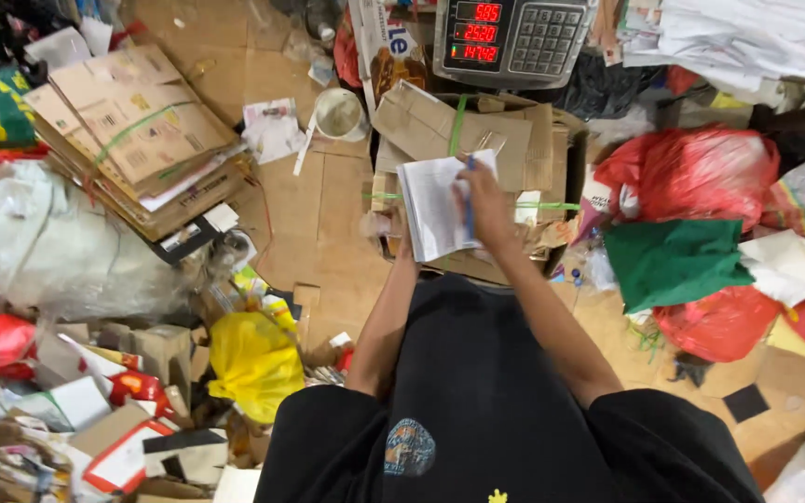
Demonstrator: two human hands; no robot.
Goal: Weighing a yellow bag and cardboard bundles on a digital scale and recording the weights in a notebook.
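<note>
The right hand (pixel 484 200) is curled tight around a blue pen (pixel 469 200), and the pen tip rests on the white page of a notebook (pixel 435 207). The left hand (pixel 404 250) is under the notebook and holds it up from below; only a bit of it shows, so I cannot tell how its fingers are bent. The notebook is open and sits in the air just over a bundle (pixel 477 140) of flat brown cardboard tied with a green strap. Right behind the bundle is a grey scale (pixel 512 37) with red glowing numbers and a keypad. Left of the bundle, on the cardboard-covered floor (pixel 314 200), stands a white cup (pixel 340 114), and some white papers (pixel 272 129) lie just beside the cup. Further left of the bundle is a big stack (pixel 132 140) of flat boxes, also tied with a green strap. Under that stack lies a large clear sack (pixel 58 247). A yellow bag (pixel 253 359) lies below and to the left of the bundle, near the person's left arm. To the right of the bundle are red bags (pixel 696 172), and a green cloth (pixel 673 261) lies on top of them. The person wears a black shirt (pixel 477 401).
</note>
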